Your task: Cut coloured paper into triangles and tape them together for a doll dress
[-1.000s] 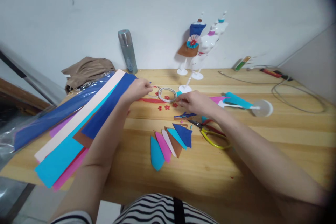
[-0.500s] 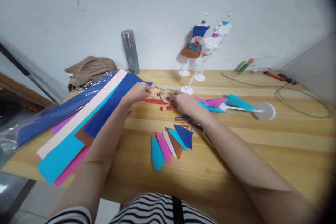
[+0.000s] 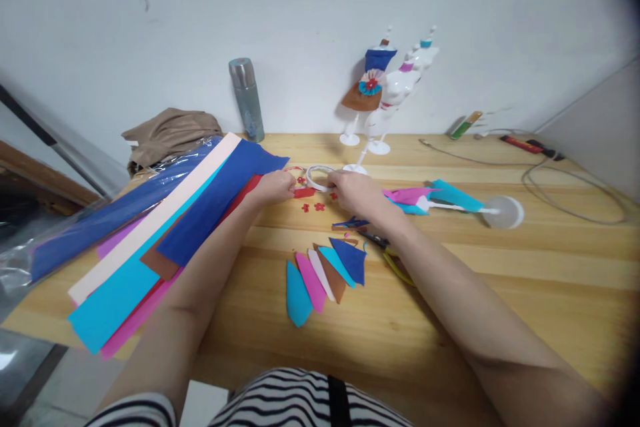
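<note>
My left hand [image 3: 277,187] is closed on a strip of red material; one end of the red strip [image 3: 304,193] shows just right of the fingers, and more of it trails to the left behind the forearm. Closed at the right rim of a white roll of tape [image 3: 320,169] is my right hand [image 3: 354,191]; its fingertips are partly hidden. Small red flower cutouts [image 3: 319,207] lie around and below the roll. Closer to me, several coloured petal-shaped pieces [image 3: 323,273] lie fanned out, with scissors [image 3: 397,267] beside my right forearm.
Long coloured sheets [image 3: 197,213] and a plastic-wrapped bundle [image 3: 115,217] cover the table's left side. A thermos [image 3: 247,100] and brown cloth [image 3: 173,130] stand behind. Small mannequins [image 3: 377,83] are at the back; another stand [image 3: 503,212] lies sideways. A cable [image 3: 540,193] curls at right.
My left hand has moved slightly right and down onto the red strip, whose left part now shows above the forearm. My right hand stays at the tape roll.
</note>
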The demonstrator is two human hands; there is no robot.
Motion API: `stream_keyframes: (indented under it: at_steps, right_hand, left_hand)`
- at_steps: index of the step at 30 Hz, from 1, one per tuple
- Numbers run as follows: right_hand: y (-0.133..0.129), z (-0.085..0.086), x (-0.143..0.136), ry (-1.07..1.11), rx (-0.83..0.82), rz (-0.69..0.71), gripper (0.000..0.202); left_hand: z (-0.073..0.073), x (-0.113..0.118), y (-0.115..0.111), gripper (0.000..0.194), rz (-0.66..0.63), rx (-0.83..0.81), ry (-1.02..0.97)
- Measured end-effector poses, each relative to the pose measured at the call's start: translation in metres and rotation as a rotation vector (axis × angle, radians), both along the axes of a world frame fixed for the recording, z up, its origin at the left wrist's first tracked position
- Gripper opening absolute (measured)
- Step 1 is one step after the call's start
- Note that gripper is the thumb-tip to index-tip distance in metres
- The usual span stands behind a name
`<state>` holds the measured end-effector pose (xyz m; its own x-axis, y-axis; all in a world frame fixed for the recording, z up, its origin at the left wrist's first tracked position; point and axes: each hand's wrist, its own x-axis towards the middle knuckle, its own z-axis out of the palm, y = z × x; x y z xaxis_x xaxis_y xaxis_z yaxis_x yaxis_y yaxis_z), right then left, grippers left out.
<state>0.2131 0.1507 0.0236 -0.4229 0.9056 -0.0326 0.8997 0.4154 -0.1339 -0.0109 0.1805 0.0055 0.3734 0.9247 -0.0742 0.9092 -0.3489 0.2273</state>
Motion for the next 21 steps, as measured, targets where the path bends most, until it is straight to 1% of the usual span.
stream_keyframes:
  at_steps: [2,3,7,9,11,13,15,17,19,21]
  right_hand:
    - [0.002,0.003,0.003,0.044,0.032,-0.013,0.030]
    - [0.003,0.004,0.005,0.106,0.029,-0.034,0.026]
    - [0.013,0.005,0.012,0.463,-0.093,-0.159,0.013]
    - [0.017,0.002,0.014,0.546,-0.134,-0.196,0.010]
    - [0.021,-0.002,0.014,0.603,-0.155,-0.222,0.009]
    - [0.022,-0.007,0.013,0.672,-0.187,-0.246,0.011]
    - [0.023,-0.011,0.011,0.740,-0.218,-0.262,0.014]
    - [0.023,-0.013,0.009,0.805,-0.242,-0.271,0.019]
    - [0.021,-0.013,0.008,0.869,-0.266,-0.270,0.021]
    - [0.020,-0.012,0.007,0.929,-0.294,-0.262,0.022]
  left_hand:
    - [0.002,-0.004,0.001,0.025,0.002,0.001,-0.003]
    - [0.004,-0.006,0.001,0.027,0.002,-0.002,-0.007]
    - [0.010,-0.010,0.001,0.030,-0.016,-0.020,-0.032]
    - [0.014,-0.012,0.001,0.026,-0.017,-0.022,-0.052]
    - [0.018,-0.014,0.000,0.020,0.009,-0.011,-0.073]
    - [0.023,-0.015,-0.001,0.016,0.061,0.011,-0.090]
    - [0.029,-0.014,-0.003,0.014,0.121,0.035,-0.105]
    - [0.034,-0.009,-0.007,0.016,0.151,0.047,-0.118]
    - [0.036,0.000,-0.012,0.017,0.132,0.027,-0.193]
    - [0.035,0.013,-0.018,0.020,0.082,-0.039,-0.423]
